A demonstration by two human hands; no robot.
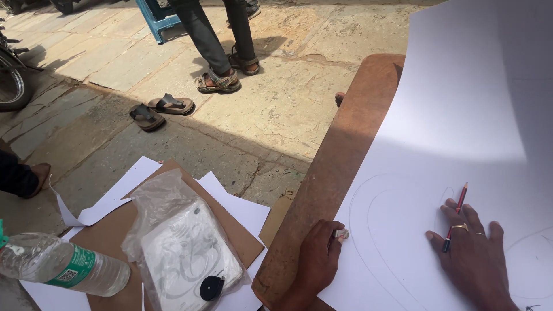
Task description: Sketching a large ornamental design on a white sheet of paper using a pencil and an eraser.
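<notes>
On the large white paper sheet [461,115], the right hand [475,256] lies flat, fingers spread — a red pencil [455,217] between them; at its left edge, the left hand [317,259] pinches a small eraser [341,234].

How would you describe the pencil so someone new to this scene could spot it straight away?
Start at the large white sheet lying over the brown board on the right. Near its lower edge the right hand lies flat on the paper beside faint curved pencil lines. The pencil is tucked between that hand's fingers, and it is the only slim red and black stick there.
</notes>
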